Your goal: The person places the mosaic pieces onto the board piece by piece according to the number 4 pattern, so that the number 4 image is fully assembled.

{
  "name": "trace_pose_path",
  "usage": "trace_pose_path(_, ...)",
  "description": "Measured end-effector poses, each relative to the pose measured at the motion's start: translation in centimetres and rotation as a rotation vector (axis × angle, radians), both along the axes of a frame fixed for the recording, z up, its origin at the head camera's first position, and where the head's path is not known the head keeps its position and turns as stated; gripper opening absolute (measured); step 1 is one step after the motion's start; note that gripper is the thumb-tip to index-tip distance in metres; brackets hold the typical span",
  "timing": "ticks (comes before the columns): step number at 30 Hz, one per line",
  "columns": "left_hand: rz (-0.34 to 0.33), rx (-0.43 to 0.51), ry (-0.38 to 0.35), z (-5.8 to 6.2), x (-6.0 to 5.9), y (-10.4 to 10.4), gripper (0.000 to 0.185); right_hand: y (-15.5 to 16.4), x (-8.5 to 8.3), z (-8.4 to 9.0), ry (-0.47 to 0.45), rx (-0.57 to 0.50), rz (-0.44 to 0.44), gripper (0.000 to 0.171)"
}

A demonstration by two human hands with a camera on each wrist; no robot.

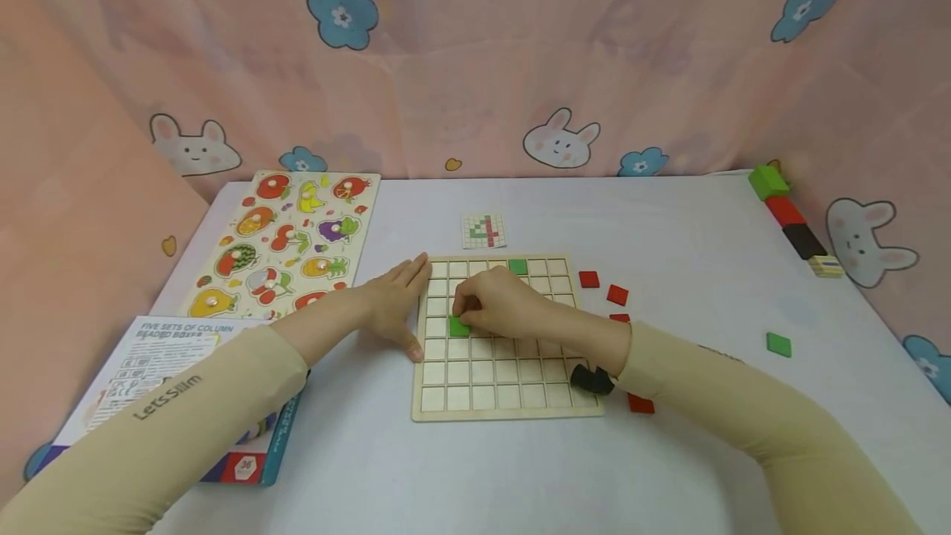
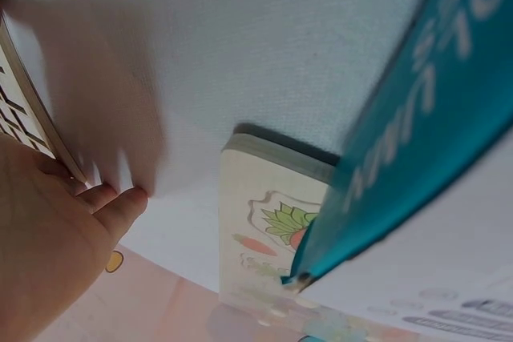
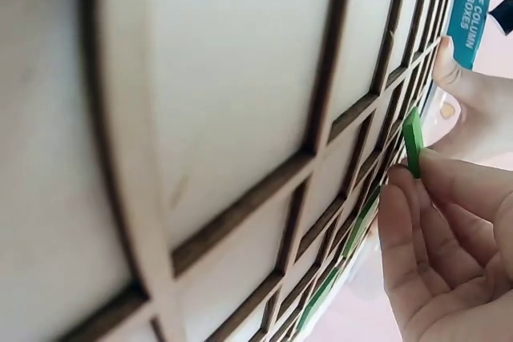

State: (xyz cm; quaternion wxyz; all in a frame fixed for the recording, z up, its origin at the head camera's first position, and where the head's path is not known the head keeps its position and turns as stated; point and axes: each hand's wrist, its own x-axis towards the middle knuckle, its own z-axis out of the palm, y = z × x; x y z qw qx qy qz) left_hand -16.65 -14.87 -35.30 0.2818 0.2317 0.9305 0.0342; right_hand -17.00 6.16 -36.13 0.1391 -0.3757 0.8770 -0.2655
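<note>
**Green tile pinched over the wooden grid**

At the centre of the head view the right hand (image 1: 499, 304) is over the wooden grid board (image 1: 496, 411), its fingers curled together and pinching a green square tile (image 1: 458, 326) at a cell near the board's left side. In the right wrist view the tile (image 3: 413, 140) stands tilted on edge between the fingertips (image 3: 437, 167), its lower edge seemingly at the grid, though the steep angle makes contact hard to judge.

The left hand (image 1: 397, 304) lies flat with fingers straight along the board's left edge, holding nothing, thumb at the rim.

Another green tile (image 1: 518, 267) sits in a cell of the top row. A small pattern card (image 1: 484, 231) lies just above the board. Red tiles (image 1: 603, 287) are scattered right of the board, and a lone green tile (image 1: 778, 344) lies further right. A fruit puzzle board (image 1: 290, 242) occupies the upper left of the table, with a printed box (image 1: 167, 386) below it.
</note>
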Motion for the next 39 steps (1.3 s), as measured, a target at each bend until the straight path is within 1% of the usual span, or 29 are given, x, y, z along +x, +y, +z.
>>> trace_pose_path(9,-0.006,0.002,0.001,-0.1,0.0,-0.1,0.136,-0.1,-0.1,-0.2,0.023,0.07,0.024,0.006)
trace_pose_path(17,-0.007,0.0,0.001,-0.3,-0.1,-0.2,0.138,0.4,-0.4,0.1,-0.039,0.065,0.021,0.014)
trace_pose_path(22,-0.009,0.004,0.004,-0.3,-0.1,-0.2,0.137,0.4,-0.5,-0.2,-0.017,0.075,0.054,0.013)
trace_pose_path(26,-0.007,0.005,0.001,-0.2,0.0,0.0,0.137,1.0,-0.8,0.4,-0.034,0.078,0.036,0.015)
trace_pose_path(30,-0.008,0.004,0.002,-0.1,0.0,0.0,0.137,3.6,-2.0,2.0,-0.04,0.08,0.017,0.017)
trace_pose_path(33,-0.013,0.001,0.006,0.0,0.0,0.0,0.136,7.0,-3.2,2.9,-0.034,0.105,-0.001,0.015)
trace_pose_path(34,-0.014,-0.001,0.007,0.0,0.0,0.0,0.136,8.3,-3.5,3.1,-0.047,0.116,-0.013,0.014)
trace_pose_path(36,-0.015,-0.001,0.01,-0.1,0.0,0.0,0.136,11.0,-4.0,3.2,-0.069,0.143,-0.039,0.013)
trace_pose_path(39,-0.016,-0.001,0.014,-0.2,0.0,-0.1,0.136,15.1,-4.3,2.9,-0.131,0.192,-0.085,0.014)
